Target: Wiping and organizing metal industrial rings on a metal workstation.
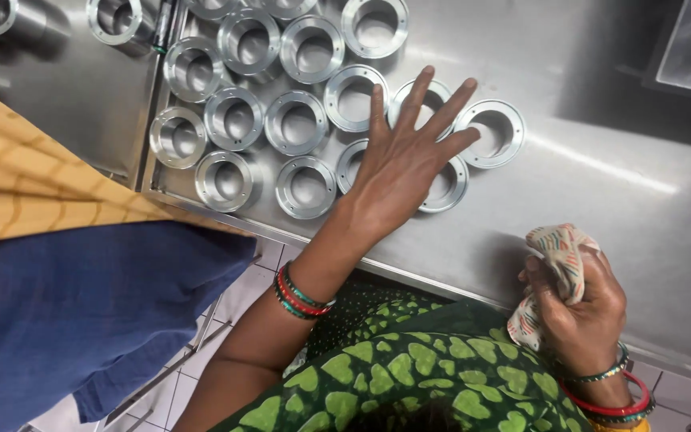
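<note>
**Hand spread over machined rings, cloth bunched in the other**

Rings of bright machined metal stand in close rows on a steel worktop (601, 200), each a short flanged collar with a round bore, set mouth up. The head view looks straight down on them. The left hand (405, 164) lies flat across the near end of the group, fingers (417, 96) fanned wide and straight, palm down, gripping nothing. It covers the ring under the palm (445, 188) and its fingertips reach over the ring beyond (433, 96); the outermost ring (491, 132) sits just beside the little finger, uncovered. The wrist is bent slightly, the forearm running back toward the body, with red and green bangles (301, 294) round it.

The right hand (577, 308) rests low at the worktop's near edge, well apart from the rings, curled tight around a patterned cloth (557, 260) that bulges above and below the fist.

As a judgement, the step in hand looks like wiping or checking the rings one by one: the flat hand steadies or selects a piece while the cloth waits. A next move would call for closing the spread fingers on one ring without knocking its touching neighbours, and bringing cloth and ring together.

A second person's yellow and blue clothing (81, 280) fills the left side.
</note>
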